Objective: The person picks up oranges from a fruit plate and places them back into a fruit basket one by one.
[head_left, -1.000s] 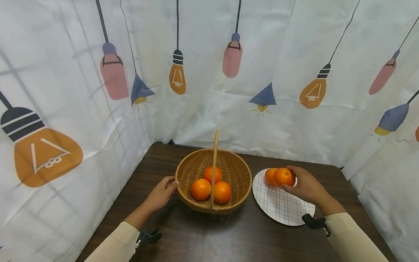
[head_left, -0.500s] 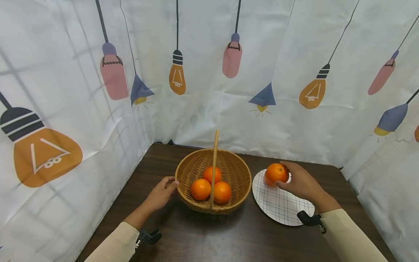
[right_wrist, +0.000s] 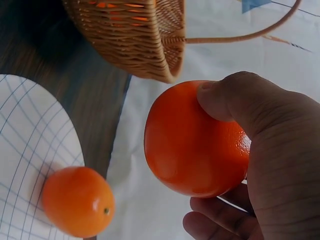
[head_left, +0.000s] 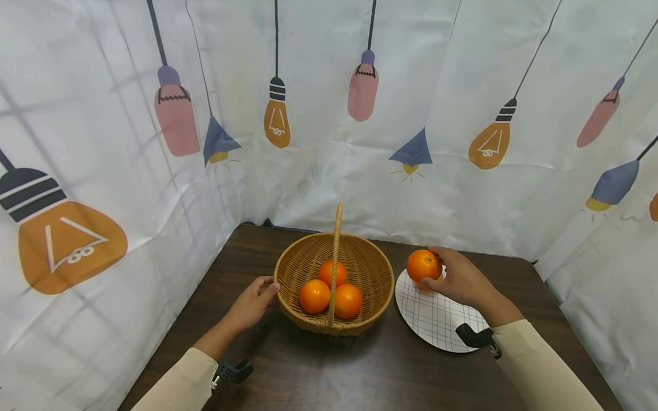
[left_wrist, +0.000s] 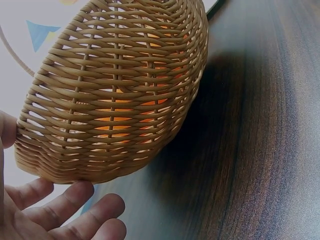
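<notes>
My left hand (head_left: 251,305) pinches the left rim of a round wicker basket (head_left: 371,268), thumb on the rim and fingers against the outside. Inside lie three oranges: one orange (head_left: 315,297) at front left, one (head_left: 348,301) at front right, a third orange (head_left: 332,273) behind. To the right of the basket, my right hand (head_left: 465,282) grips an orange (head_left: 424,265) between thumb and fingers, held above the white checked plate (head_left: 447,325). On that plate sits another orange (right_wrist: 77,201), largely hidden behind the held one in the head view.
The basket's tall arched handle (head_left: 337,240) rises over its middle. Dark wooden table (head_left: 329,377) lies beneath everything. A white curtain (head_left: 329,148) printed with lamps hangs along the back and sides.
My right hand has carried its orange leftward and a little upward, from beside the other orange on the plate to above it. My left hand stays at the basket rim.
</notes>
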`<state>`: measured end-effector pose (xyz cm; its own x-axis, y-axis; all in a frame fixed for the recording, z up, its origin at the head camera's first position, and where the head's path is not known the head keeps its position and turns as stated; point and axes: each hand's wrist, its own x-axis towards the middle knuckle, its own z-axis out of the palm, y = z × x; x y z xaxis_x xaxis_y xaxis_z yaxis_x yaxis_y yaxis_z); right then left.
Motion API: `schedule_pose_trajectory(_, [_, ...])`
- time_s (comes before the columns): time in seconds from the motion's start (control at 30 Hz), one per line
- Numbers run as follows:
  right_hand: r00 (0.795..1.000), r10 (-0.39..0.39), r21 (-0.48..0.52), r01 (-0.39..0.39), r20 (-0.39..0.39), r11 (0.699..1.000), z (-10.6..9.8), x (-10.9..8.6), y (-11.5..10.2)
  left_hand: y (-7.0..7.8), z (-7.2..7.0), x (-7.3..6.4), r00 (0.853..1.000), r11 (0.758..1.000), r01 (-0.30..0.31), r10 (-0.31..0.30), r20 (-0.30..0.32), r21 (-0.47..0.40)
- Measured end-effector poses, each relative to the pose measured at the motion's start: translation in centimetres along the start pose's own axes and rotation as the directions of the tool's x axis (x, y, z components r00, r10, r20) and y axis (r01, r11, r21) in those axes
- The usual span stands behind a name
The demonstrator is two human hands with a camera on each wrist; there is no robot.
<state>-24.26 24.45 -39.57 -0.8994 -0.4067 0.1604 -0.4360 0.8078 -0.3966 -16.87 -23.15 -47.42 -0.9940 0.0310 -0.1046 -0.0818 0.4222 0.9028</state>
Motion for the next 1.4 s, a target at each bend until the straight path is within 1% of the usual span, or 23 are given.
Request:
schedule_pose_trajectory(0.2, [1.0, -0.001, 0.019, 0.001, 0.002, 1.0, 0.2, 0.6, -0.5, 0.0, -0.1, 0.0, 1.0, 1.0, 0.002, -0.002, 0.001, 0.002])
schedule_pose_trajectory(0.33, [1.0, -0.005, 0.051, 0.005, 0.002, 0.999, 0.3, 0.9, -1.1, -0.1, -0.1, 0.0, 1.0, 1.0, 0.005, -0.005, -0.003, 0.009])
schedule_pose_trajectory(0.5, [1.0, -0.007, 0.061, 0.007, 0.004, 0.998, 0.4, 1.3, -2.0, -0.1, -0.1, 0.0, 1.0, 1.0, 0.001, -0.001, -0.005, 0.01])
schedule_pose_trajectory(0.7, [1.0, -0.023, 0.069, 0.022, 0.011, 0.997, 0.6, 1.9, -2.9, 0.0, 0.0, 0.0, 1.0, 1.0, -0.001, 0.001, -0.003, 0.006])
schedule_pose_trajectory(0.8, [0.999, -0.041, 0.088, 0.04, 0.012, 0.995, 0.7, 2.2, -3.3, 0.0, 0.0, 0.0, 1.0, 1.0, -0.005, 0.006, -0.002, 0.006])
schedule_pose_trajectory(0.97, [0.999, -0.05, 0.123, 0.048, 0.016, 0.991, 0.8, 2.7, -3.9, 0.0, 0.0, 0.1, 1.0, 1.0, -0.007, 0.007, -0.003, 0.004])
schedule_pose_trajectory(1.13, [0.999, -0.05, 0.123, 0.047, 0.022, 0.991, 1.0, 3.1, -4.4, 0.0, 0.0, 0.1, 1.0, 1.0, -0.009, 0.009, 0.0, 0.0])
schedule_pose_trajectory(1.4, [0.995, -0.103, 0.105, 0.103, -0.01, 0.989, 1.8, 3.5, -5.0, -0.1, 0.0, 0.0, 1.0, 1.0, -0.01, 0.01, -0.001, -0.01])
